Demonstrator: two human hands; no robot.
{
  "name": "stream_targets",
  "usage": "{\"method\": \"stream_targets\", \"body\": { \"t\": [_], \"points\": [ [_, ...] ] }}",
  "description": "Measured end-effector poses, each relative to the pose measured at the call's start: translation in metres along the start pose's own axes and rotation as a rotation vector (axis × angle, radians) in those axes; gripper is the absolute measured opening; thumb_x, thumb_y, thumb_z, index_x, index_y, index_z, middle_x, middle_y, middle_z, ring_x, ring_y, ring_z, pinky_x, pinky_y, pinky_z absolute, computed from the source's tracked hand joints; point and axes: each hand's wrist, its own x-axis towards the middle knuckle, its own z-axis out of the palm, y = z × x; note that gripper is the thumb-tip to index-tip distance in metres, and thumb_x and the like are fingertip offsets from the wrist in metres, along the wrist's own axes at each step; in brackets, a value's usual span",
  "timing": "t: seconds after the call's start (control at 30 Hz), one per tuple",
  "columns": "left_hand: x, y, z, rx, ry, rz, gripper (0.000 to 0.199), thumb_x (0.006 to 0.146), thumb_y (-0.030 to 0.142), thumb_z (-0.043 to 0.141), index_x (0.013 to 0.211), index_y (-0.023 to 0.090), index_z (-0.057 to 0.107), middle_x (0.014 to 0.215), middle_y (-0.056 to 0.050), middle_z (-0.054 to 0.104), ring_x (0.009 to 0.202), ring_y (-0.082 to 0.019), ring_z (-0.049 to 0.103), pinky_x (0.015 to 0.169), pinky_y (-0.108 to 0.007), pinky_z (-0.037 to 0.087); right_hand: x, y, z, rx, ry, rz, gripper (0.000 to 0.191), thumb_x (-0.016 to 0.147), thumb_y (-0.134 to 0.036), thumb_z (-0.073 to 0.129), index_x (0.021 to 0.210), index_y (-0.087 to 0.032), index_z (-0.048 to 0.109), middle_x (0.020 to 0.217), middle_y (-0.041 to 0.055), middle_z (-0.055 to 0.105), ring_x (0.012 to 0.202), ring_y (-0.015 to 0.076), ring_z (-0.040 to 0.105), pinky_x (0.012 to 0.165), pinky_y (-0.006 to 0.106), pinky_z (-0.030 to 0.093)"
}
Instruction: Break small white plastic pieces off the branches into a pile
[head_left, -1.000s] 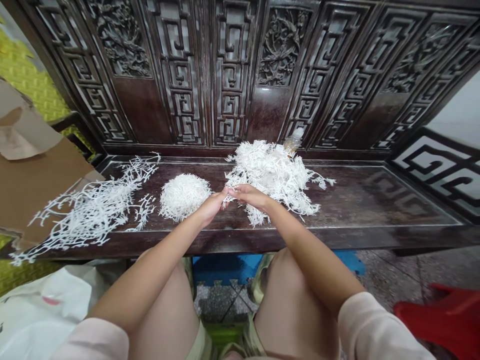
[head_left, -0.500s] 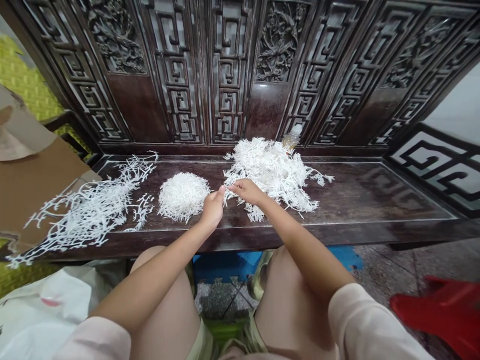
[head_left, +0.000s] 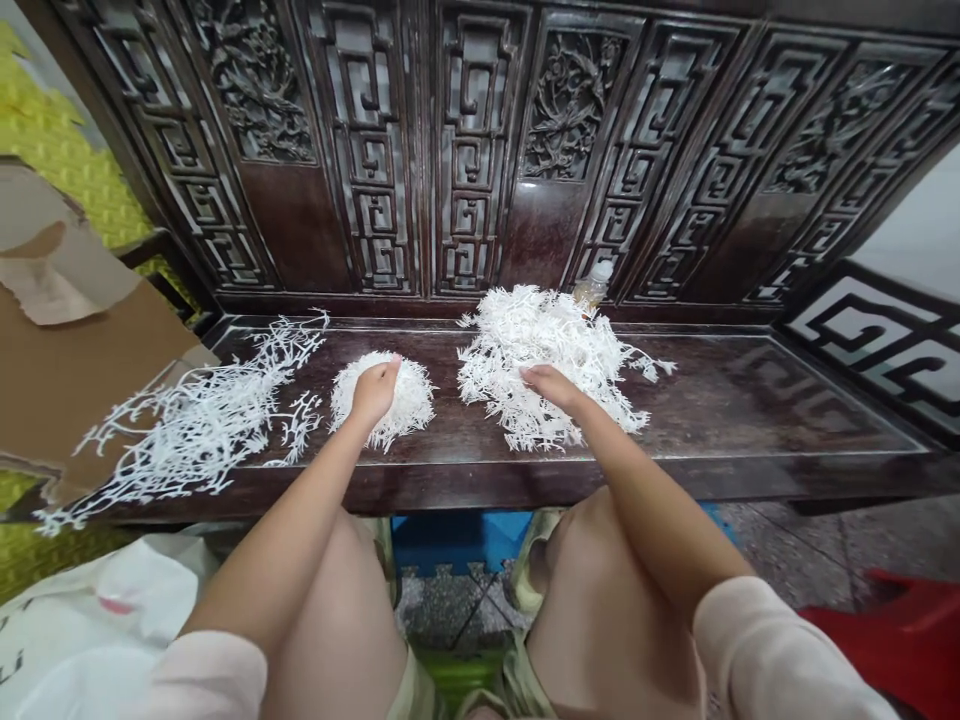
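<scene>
On the dark wooden bench [head_left: 720,420] lie three heaps of white plastic-looking pieces. My left hand [head_left: 377,390] is over the small round pile [head_left: 409,400], its fingers closed; anything in them is too small to make out. My right hand [head_left: 551,384] reaches the front of the large tangled heap [head_left: 540,330], fingers bent together at its pieces, and what they grip cannot be made out. At the left, long branching white stems [head_left: 202,430] spread across the bench and over cardboard.
A small clear bottle [head_left: 593,284] with a white cap stands behind the large heap. Brown cardboard [head_left: 97,370] leans over the bench's left end. A white bag [head_left: 97,620] lies lower left, and a red plastic object [head_left: 892,630] lower right. Carved panels rise behind.
My hands were together between the two piles and have parted. The left moved left over the small pile, the right moved right onto the large heap. The view shifted slightly.
</scene>
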Motion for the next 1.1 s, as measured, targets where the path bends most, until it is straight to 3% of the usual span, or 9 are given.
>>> {"method": "stream_targets", "body": {
  "t": [0.13, 0.27, 0.37, 0.5, 0.63, 0.7, 0.77, 0.87, 1.1],
  "points": [
    [0.015, -0.025, 0.002, 0.34, -0.05, -0.157, 0.039, 0.076, 0.05, 0.033, 0.057, 0.019, 0.046, 0.061, -0.006, 0.053, 0.062, -0.019, 0.048, 0.058, -0.029, 0.029, -0.01, -0.035, 0.038, 0.067, -0.22, -0.052, 0.032, 0.065, -0.048, 0.056, 0.062, -0.016, 0.055, 0.066, 0.0014, 0.053, 0.064, 0.0127, 0.046, 0.065, 0.027, 0.033],
    [0.018, -0.031, 0.003, 0.549, -0.093, -0.27, 0.043, 0.077, 0.049, 0.029, 0.087, 0.019, 0.057, 0.093, -0.015, 0.059, 0.086, -0.03, 0.052, 0.069, -0.038, 0.033, -0.019, -0.049, 0.058, 0.068, -0.308, -0.092, 0.029, 0.06, -0.044, 0.061, 0.068, -0.016, 0.06, 0.073, 0.0023, 0.058, 0.072, 0.0149, 0.05, 0.067, 0.027, 0.034],
    [0.015, -0.028, 0.008, 0.668, -0.109, -0.208, 0.046, 0.08, 0.046, 0.026, 0.107, 0.021, 0.053, 0.11, -0.018, 0.052, 0.099, -0.034, 0.047, 0.078, -0.045, 0.029, -0.022, -0.047, 0.065, 0.022, -0.341, -0.13, 0.032, 0.06, -0.046, 0.061, 0.07, -0.015, 0.062, 0.073, 0.0033, 0.059, 0.073, 0.0165, 0.051, 0.067, 0.028, 0.035],
    [0.009, -0.018, 0.015, 0.719, -0.048, -0.101, 0.05, 0.081, 0.044, 0.026, 0.12, 0.02, 0.045, 0.114, -0.019, 0.048, 0.105, -0.035, 0.041, 0.084, -0.048, 0.024, -0.025, -0.048, 0.069, 0.02, -0.356, -0.186, 0.033, 0.062, -0.046, 0.059, 0.072, -0.015, 0.063, 0.069, 0.0031, 0.058, 0.068, 0.0157, 0.05, 0.065, 0.028, 0.035],
    [0.003, -0.003, 0.019, 0.476, -0.038, 0.021, 0.045, 0.079, 0.04, 0.034, 0.116, 0.018, 0.049, 0.113, -0.016, 0.05, 0.105, -0.031, 0.041, 0.086, -0.043, 0.026, -0.028, -0.054, 0.07, 0.074, -0.342, -0.227, 0.03, 0.065, -0.044, 0.058, 0.072, -0.015, 0.063, 0.073, 0.003, 0.059, 0.07, 0.0147, 0.051, 0.067, 0.026, 0.035],
    [-0.003, 0.007, 0.023, 0.187, -0.198, 0.062, 0.041, 0.079, 0.043, 0.035, 0.103, 0.018, 0.058, 0.102, -0.012, 0.056, 0.095, -0.025, 0.048, 0.082, -0.036, 0.032, -0.028, -0.054, 0.068, 0.092, -0.348, -0.225, 0.028, 0.065, -0.043, 0.058, 0.073, -0.016, 0.063, 0.076, 0.0028, 0.059, 0.072, 0.0146, 0.051, 0.068, 0.026, 0.035],
    [-0.012, 0.017, 0.029, -0.094, -0.445, 0.029, 0.046, 0.078, 0.05, 0.033, 0.087, 0.016, 0.062, 0.084, -0.008, 0.06, 0.078, -0.02, 0.053, 0.075, -0.031, 0.037, -0.025, -0.051, 0.068, 0.09, -0.343, -0.201, 0.027, 0.066, -0.042, 0.057, 0.07, -0.016, 0.061, 0.072, 0.0017, 0.057, 0.069, 0.0137, 0.049, 0.066, 0.026, 0.035],
    [-0.024, 0.03, 0.037, -0.318, -0.683, -0.063, 0.052, 0.073, 0.059, 0.035, 0.076, 0.014, 0.062, 0.068, -0.006, 0.058, 0.063, -0.016, 0.051, 0.065, -0.028, 0.038, -0.02, -0.046, 0.069, 0.089, -0.332, -0.181, 0.025, 0.067, -0.04, 0.056, 0.068, -0.016, 0.058, 0.066, 0.0, 0.054, 0.065, 0.0125, 0.046, 0.064, 0.026, 0.034],
    [-0.023, 0.031, 0.045, -0.494, -0.667, -0.103, 0.044, 0.07, 0.055, 0.045, 0.087, 0.016, 0.057, 0.072, -0.001, 0.054, 0.063, -0.011, 0.047, 0.062, -0.025, 0.036, -0.018, -0.043, 0.071, 0.053, -0.394, -0.118, 0.023, 0.066, -0.037, 0.055, 0.066, -0.014, 0.056, 0.063, -0.0012, 0.05, 0.06, 0.0103, 0.042, 0.061, 0.025, 0.031]
  ]
}}
